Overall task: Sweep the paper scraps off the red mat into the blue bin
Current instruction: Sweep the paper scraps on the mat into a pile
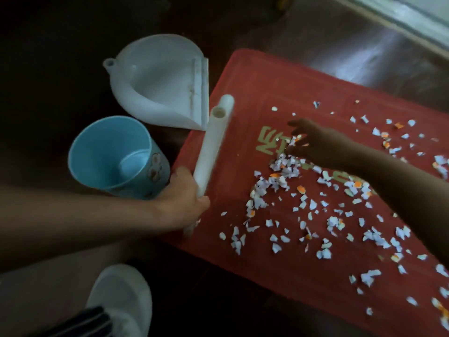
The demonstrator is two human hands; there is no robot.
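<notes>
Left hand (pixel 184 198) comes in from 9 o'clock, fingers curled tight round the lower part of a white tube (pixel 211 147). The tube slants up toward 12 o'clock along the left edge of the red mat (pixel 243 76); its open top end is blurred and looks doubled. Its low end pokes out under the hand at 6 o'clock.

Right hand (pixel 315 144) reaches in from 3 o'clock, fingers spread apart and fairly straight, tips touching a heap of paper scraps (pixel 284 166) near mat centre. It grips nothing. Scraps are white, some orange. The thickest clump lies at 7 o'clock of the right hand; the rest is scattered loose over the mat toward 3 and 5 o'clock. All scraps seen are on the mat. Yellow lettering (pixel 269 142) on the mat is partly covered by the scraps and hand.

Blue bin (pixel 97 142) stands on the dark floor (pixel 60 57) at 9 o'clock of the mat, just beside its edge and touching the left hand, mouth tilted toward camera. White dustpan (pixel 170 79) lies at 12 o'clock of the bin, its flat lip against the mat corner. White shoe (pixel 121 288) at 6 o'clock.
</notes>
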